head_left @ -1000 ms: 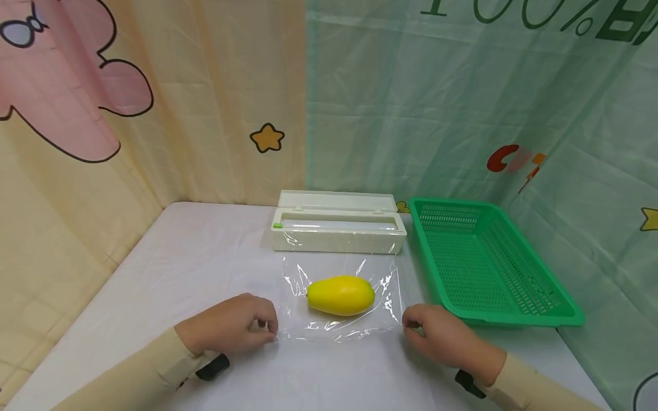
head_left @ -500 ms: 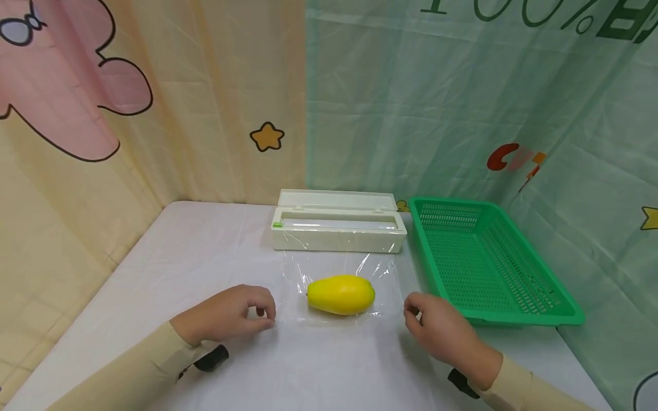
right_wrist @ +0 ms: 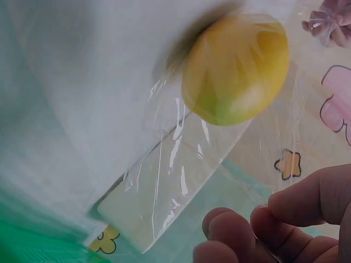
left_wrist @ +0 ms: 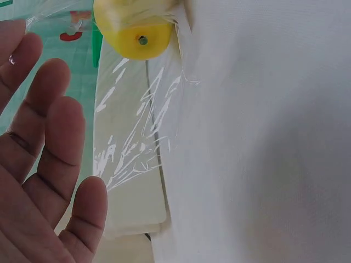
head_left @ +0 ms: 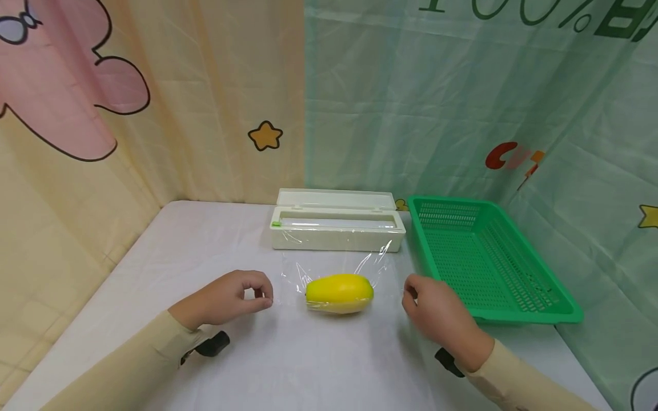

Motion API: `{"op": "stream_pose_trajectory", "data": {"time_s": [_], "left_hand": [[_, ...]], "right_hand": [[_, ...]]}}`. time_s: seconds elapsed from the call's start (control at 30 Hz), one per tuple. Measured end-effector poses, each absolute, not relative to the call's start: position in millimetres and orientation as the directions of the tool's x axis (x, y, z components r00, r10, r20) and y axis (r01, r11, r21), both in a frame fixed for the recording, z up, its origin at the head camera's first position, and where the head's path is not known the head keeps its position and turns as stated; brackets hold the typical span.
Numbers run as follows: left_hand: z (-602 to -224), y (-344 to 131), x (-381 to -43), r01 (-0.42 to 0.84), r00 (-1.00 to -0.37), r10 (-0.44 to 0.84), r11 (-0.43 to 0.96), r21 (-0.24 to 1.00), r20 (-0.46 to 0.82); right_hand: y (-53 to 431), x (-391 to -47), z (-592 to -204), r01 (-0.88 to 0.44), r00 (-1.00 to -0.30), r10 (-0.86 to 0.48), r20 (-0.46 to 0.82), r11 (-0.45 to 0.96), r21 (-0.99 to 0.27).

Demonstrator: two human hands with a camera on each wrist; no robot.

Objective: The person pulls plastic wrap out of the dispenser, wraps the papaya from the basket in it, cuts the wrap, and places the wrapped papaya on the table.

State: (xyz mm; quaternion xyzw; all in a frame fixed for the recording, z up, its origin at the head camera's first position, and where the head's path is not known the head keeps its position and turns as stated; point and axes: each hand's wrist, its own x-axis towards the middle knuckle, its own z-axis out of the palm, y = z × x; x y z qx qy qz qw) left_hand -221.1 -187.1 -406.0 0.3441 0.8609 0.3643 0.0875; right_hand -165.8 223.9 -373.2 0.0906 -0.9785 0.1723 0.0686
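Note:
A yellow papaya (head_left: 339, 293) with a greenish end lies on the white tabletop. Clear cling film (left_wrist: 137, 126) runs from the open white dispenser box (head_left: 336, 238) and drapes over part of the fruit. My left hand (head_left: 228, 298) pinches one near corner of the film between thumb and index finger, left of the papaya. On the other side, my right hand (head_left: 442, 313) pinches the opposite corner, its thumb and fingertip meeting in the right wrist view. Both hands are raised slightly above the table, apart from the fruit.
A green plastic basket (head_left: 488, 268) stands at the right, close beside my right hand. The dispenser's lid (head_left: 335, 200) is tipped back toward the printed curtain (head_left: 354, 114), which encloses the table. A small green slider (head_left: 276, 224) sits on the box's left end.
Both hands have risen and moved away from me toward the dispenser, carrying the film's near edge. The film, earlier stretched flat beneath the papaya, now folds up over its front.

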Motion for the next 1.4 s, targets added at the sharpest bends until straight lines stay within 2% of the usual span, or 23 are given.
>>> {"op": "stream_pose_trajectory", "data": {"time_s": [0.33, 0.43, 0.57, 0.63, 0.7, 0.87, 0.97, 1.07, 1.23, 1.4], "left_hand": [[-407, -187, -232, 0.470, -0.817, 0.569, 0.571, 0.673, 0.087], [-409, -186, -235, 0.439, -0.842, 0.535, 0.601, 0.667, 0.073], [-413, -183, -240, 0.380, -0.874, 0.485, 0.620, 0.687, 0.046], [-415, -181, -241, 0.351, -0.884, 0.467, 0.618, 0.703, 0.031], [-417, -179, -242, 0.328, -0.890, 0.455, 0.611, 0.720, 0.019], [-419, -176, -243, 0.293, -0.895, 0.446, 0.589, 0.753, -0.001], [-418, -177, -243, 0.293, -0.894, 0.449, 0.574, 0.765, 0.006], [-417, -177, -242, 0.308, -0.889, 0.457, 0.563, 0.767, 0.022], [-416, -178, -241, 0.322, -0.885, 0.464, 0.564, 0.760, 0.031], [-417, -178, -240, 0.325, -0.885, 0.465, 0.563, 0.760, 0.034]], "right_hand": [[211, -182, -373, -0.168, -0.982, -0.142, 0.122, 0.955, -0.243], [209, -186, -379, -0.216, -0.963, -0.178, 0.200, 0.958, -0.186], [208, -191, -390, -0.327, -0.878, -0.296, 0.375, 0.945, -0.020], [208, -193, -394, -0.343, -0.855, -0.320, 0.408, 0.939, 0.016], [207, -195, -395, -0.328, -0.888, -0.286, 0.361, 0.943, -0.061], [205, -196, -393, -0.289, -0.956, -0.250, 0.151, 0.883, -0.371], [205, -195, -395, -0.341, -0.939, -0.327, 0.106, 0.846, -0.410], [204, -195, -399, -0.360, -0.932, -0.347, 0.107, 0.843, -0.400], [203, -199, -401, -0.328, -0.944, -0.288, 0.158, 0.841, -0.430], [210, -199, -402, -0.278, -0.960, -0.235, 0.149, 0.783, -0.556]]}}
